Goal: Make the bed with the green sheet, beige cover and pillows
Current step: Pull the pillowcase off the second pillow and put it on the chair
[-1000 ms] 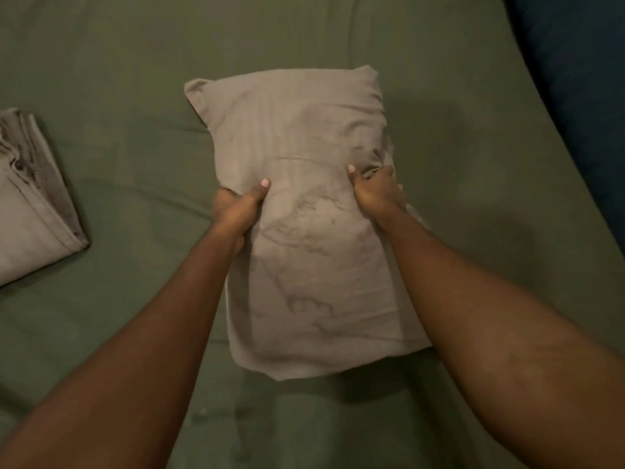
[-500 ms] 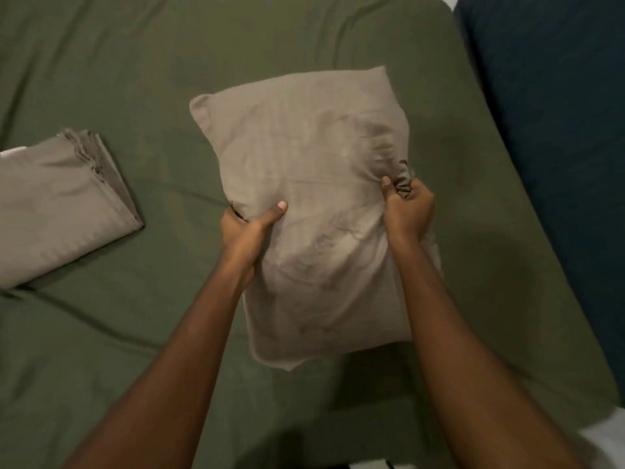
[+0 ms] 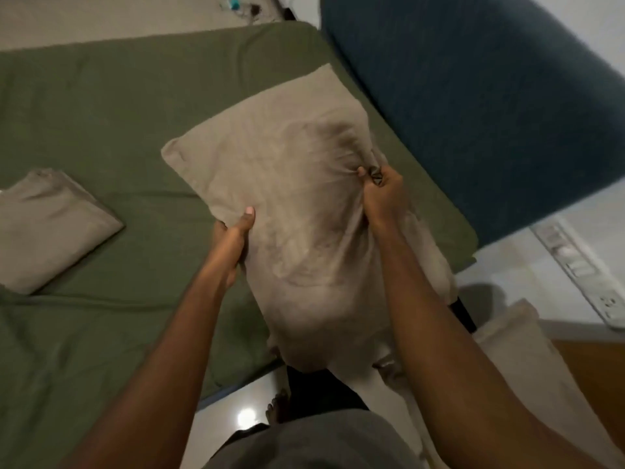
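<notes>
Both hands grip a beige pillow (image 3: 287,198) above the green sheet (image 3: 101,113), the left hand (image 3: 233,238) on its left edge, the right hand (image 3: 382,194) bunching its right edge.

Dark blue padded fabric headboard (image 3: 473,113) far right. White wall (image 3: 602,25) behind it, with long white switch panel (image 3: 581,269) mounted at right. Glossy white tile floor (image 3: 223,431) near, bright light spot reflected in it. Orange-brown wooden surface (image 3: 595,367) at near right edge. Small teal object (image 3: 233,2) far off on floor, too blurred to identify.
</notes>
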